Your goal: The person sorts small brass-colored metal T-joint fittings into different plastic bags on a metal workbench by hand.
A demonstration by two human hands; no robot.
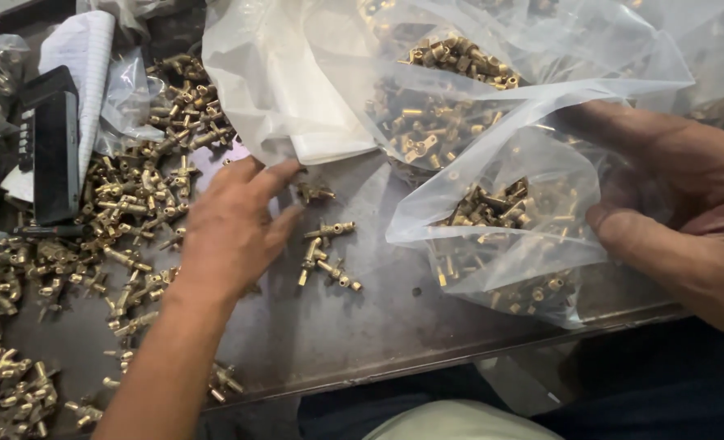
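My left hand [233,226] lies palm down on the grey metal table [362,334], fingers spread, over loose small brass fittings [134,195]. A few fittings [327,253] lie just right of its fingertips. My right hand [688,204] grips the edge of a clear plastic bag [500,220] partly filled with the same brass fittings. The bag's mouth faces left, towards my left hand.
More clear bags of brass fittings [435,90] lie at the back. A black calculator [50,155] rests on a white notepad [85,57] at the left. A heap of fittings [11,383] covers the table's left side. The table's front edge runs near my body.
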